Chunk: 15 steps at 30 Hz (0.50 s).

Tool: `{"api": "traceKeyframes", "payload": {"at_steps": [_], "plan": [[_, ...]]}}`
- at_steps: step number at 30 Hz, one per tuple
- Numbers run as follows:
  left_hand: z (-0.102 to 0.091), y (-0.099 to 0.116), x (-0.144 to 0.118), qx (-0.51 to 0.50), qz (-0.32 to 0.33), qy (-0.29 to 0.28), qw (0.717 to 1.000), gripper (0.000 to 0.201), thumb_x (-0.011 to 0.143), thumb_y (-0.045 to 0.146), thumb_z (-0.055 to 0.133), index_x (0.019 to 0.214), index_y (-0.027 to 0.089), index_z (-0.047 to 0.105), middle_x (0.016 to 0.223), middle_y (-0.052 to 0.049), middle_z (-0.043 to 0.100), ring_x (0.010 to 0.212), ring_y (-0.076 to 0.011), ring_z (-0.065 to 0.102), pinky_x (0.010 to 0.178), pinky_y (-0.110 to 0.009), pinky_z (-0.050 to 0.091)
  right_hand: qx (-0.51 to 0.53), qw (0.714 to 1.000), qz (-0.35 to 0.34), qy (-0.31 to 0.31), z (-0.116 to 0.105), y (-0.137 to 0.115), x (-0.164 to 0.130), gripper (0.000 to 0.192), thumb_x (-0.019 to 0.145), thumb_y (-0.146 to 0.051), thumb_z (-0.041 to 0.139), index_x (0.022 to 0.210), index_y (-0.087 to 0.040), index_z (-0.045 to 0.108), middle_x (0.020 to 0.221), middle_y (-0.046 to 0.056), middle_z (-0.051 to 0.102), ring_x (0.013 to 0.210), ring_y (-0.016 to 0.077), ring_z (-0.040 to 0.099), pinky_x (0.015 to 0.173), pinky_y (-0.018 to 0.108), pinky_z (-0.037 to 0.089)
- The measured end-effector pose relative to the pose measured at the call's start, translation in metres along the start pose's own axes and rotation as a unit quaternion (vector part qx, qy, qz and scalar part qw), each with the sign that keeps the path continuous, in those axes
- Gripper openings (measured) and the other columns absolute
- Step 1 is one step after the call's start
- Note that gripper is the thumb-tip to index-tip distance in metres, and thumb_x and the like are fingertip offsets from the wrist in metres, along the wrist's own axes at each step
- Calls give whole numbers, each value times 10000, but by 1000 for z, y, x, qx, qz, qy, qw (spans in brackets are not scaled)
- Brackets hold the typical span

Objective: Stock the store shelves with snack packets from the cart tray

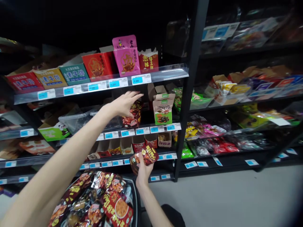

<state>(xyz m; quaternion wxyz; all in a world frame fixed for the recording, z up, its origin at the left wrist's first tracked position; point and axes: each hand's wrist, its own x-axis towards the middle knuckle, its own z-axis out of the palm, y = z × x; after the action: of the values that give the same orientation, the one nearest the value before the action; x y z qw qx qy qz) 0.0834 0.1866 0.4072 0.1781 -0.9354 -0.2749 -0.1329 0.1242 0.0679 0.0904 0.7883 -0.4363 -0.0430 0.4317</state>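
Pink box (126, 56), green pouches (197, 100)

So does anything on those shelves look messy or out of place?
A little. The pink box on the top shelf stands taller than its neighbours. The green-and-tan carton below has its flaps torn open. The left hand rests on dark red packets.

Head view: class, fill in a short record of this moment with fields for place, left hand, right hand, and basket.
place: shop shelves with snack boxes and price tags
left hand: stretched to the middle shelf, on a dark red packet
right hand: holds small red packets low down
basket: bottom left, full of red snack packets
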Motion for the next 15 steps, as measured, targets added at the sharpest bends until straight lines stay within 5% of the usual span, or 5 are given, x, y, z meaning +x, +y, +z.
{"api": "traceKeyframes", "payload": {"at_steps": [3, 5, 11, 15], "plan": [[-9, -19, 29, 30, 9, -166, 986, 1117, 580, 371, 863, 1562, 261, 341, 1553, -118, 476, 1400, -332, 462, 1111, -404, 421, 3, 1000, -1, -4, 0, -2, 4, 942, 637, -515, 867, 1435, -170, 504, 1327, 157, 677, 1131, 288, 692, 951, 395, 574], [-11, -20, 36, 62, -13, -212, 975, 1069, 589, 401, 864, 1540, 265, 394, 1506, -113, 532, 1333, -323, 530, 1057, -374, 449, 10, 1000, 0, -8, -1, -2, 6, 942, 638, -513, 868, 1438, -181, 500, 1326, 149, 678, 1129, 282, 693, 962, 392, 568], [-18, -14, 19, 110, -78, -217, 967, 698, 670, 586, 799, 1254, 224, 678, 1184, -100, 716, 1124, -313, 646, 928, -344, 482, 4, 999, 12, -29, -2, 2, 7, 931, 635, -510, 867, 1427, -178, 509, 1292, 144, 694, 1123, 283, 695, 959, 390, 568], [-21, -27, 11, 66, -144, -234, 959, 729, 610, 734, 763, 1072, 170, 750, 1017, -124, 752, 1015, -323, 675, 861, -334, 496, 2, 999, 15, -33, -2, 4, 6, 946, 643, -516, 855, 1448, -173, 497, 1316, 146, 686, 1133, 280, 693, 956, 379, 568]]}}
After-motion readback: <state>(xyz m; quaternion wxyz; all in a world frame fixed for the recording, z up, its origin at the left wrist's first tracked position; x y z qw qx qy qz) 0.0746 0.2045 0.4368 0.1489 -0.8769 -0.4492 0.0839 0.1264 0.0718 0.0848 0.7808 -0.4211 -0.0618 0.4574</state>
